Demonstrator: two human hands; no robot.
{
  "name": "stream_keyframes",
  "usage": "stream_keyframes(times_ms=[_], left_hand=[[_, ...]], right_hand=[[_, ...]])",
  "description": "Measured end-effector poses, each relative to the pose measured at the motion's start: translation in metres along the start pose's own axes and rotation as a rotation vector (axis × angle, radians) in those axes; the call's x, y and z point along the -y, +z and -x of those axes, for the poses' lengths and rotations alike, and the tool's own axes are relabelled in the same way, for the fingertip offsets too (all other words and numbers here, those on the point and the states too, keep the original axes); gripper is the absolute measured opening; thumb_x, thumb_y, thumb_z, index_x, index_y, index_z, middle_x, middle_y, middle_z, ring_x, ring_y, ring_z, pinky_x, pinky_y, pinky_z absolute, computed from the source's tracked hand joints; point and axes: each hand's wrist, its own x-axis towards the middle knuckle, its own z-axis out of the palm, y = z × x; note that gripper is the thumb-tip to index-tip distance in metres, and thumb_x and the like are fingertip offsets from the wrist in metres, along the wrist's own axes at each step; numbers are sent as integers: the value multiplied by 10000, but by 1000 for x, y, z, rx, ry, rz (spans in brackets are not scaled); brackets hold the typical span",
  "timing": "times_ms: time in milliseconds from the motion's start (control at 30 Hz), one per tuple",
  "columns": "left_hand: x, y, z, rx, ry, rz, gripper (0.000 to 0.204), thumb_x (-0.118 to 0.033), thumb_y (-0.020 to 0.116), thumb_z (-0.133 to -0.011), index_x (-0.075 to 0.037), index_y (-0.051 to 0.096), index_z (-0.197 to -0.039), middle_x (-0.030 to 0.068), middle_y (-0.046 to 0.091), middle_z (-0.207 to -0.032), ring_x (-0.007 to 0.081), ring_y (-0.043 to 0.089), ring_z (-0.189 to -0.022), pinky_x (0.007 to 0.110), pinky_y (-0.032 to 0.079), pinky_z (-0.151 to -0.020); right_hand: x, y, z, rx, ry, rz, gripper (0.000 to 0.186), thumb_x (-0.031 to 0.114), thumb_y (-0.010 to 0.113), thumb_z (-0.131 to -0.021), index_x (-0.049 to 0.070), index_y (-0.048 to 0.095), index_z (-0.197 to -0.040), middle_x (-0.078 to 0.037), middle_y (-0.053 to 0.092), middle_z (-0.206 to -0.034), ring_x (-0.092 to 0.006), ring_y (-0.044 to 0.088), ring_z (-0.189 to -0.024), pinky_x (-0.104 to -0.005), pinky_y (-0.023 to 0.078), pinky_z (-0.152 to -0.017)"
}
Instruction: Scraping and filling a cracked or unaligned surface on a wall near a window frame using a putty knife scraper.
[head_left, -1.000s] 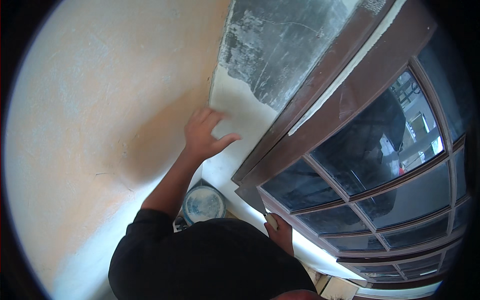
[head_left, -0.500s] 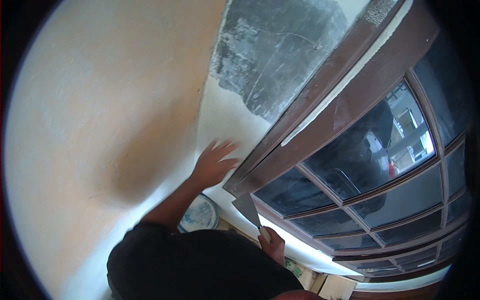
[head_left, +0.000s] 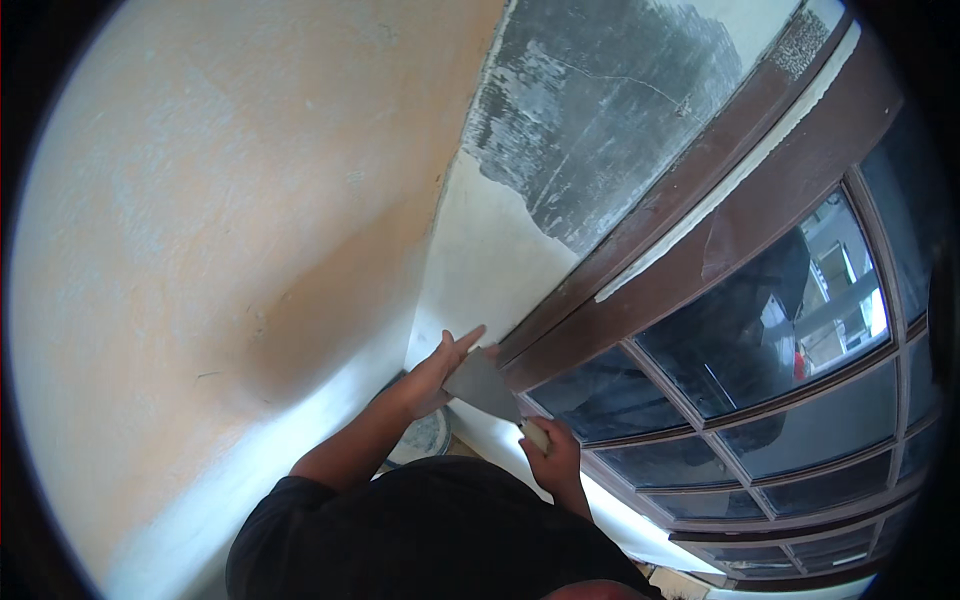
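My right hand (head_left: 556, 463) is wrapped round the pale handle of a putty knife (head_left: 482, 385) with a wide, flat metal blade. The blade points up and to the left, in front of part of my left hand (head_left: 436, 374). That hand is open, fingers stretched toward the wall corner; the blade hides some of the palm, and whether they touch I cannot tell. Beyond the hands is a narrow wall strip with smooth cream plaster (head_left: 490, 245) below and a bare grey patch (head_left: 610, 110) above, its lower border ragged.
A peach-and-white wall (head_left: 230, 180) rises on the left, with a shadow on it. To the right stands a brown wooden frame with glass panes (head_left: 760, 310), and a torn white strip (head_left: 735, 165) runs along its edge. A round bucket (head_left: 425, 440) sits low behind my left forearm.
My left hand has come down from the plastered strip toward the putty knife. My right hand has raised the knife, bringing its blade up to the left hand. The view has shifted slightly.
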Motion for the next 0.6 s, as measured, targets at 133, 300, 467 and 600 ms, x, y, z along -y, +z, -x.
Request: stream_keyframes(times_ms=[133, 300, 467, 600], left_hand=[[-12, -1, 37, 58, 81, 354, 1019, -846, 259, -870, -151, 138, -1606, 168, 355, -1576, 304, 359, -1438, 466, 296, -1160], [-44, 6, 74, -136, 306, 516, 1136, -911, 263, -803, -83, 210, -1579, 218, 337, -1573, 326, 433, -1393, 467, 416, -1088], [-42, -11, 89, 124, 362, 730, 1163, -926, 265, -787, -69, 226, -1572, 210, 309, -1588, 327, 437, -1389, 456, 391, -1108], [-55, -15, 94, -80, 319, 470, 1095, -888, 276, -830, -89, 219, -1577, 212, 294, -1595, 326, 452, -1376, 495, 359, -1127]], right_hand=[[-7, 2, -30, -195, -211, 239, 344, 201, 765, -823, 48, 680, -1119, -176, 656, -959, -374, 643, -872, -432, 515, -775], [4, -3, -42, -83, -259, 72, 340, 132, 764, -818, 23, 679, -1128, -166, 658, -983, -320, 651, -902, -401, 514, -813], [34, 25, -53, 20, -363, -6, 349, 118, 747, -831, 8, 670, -1153, -168, 658, -999, -298, 649, -911, -384, 511, -823], [25, 39, -66, -108, -359, 148, 384, 91, 749, -820, 28, 674, -1191, -161, 654, -951, -333, 646, -860, -393, 516, -782]])
